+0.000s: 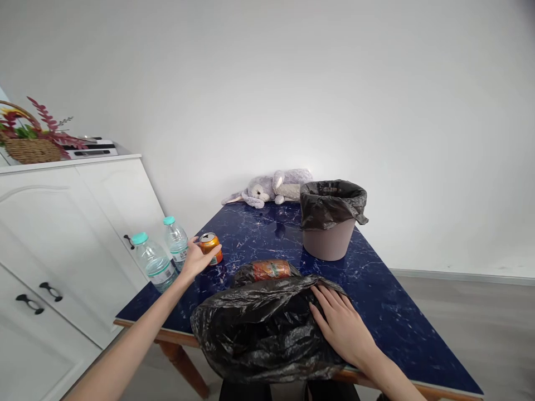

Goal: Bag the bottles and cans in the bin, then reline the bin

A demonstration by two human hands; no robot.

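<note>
My left hand (197,259), at the left of the table, has its thumb and fingers around an orange drink can (210,245) that stands upright. Just beside that hand are two clear plastic bottles with turquoise caps, a nearer bottle (155,262) and a farther bottle (175,236). A black trash bag (259,328) spreads over the table's front edge with its mouth toward me. My right hand (340,323) holds the bag's right rim, fingers laid over the plastic and thumb near the opening. Behind the rim, an orange can (271,269) shows lying on its side amid the black plastic.
A pinkish-grey bin (328,245) lined with a black bag stands at the back right of the blue marbled table (376,295). A plush rabbit (271,186) lies against the wall. White cabinets (75,234) stand to the left, topped by a flower basket (33,149).
</note>
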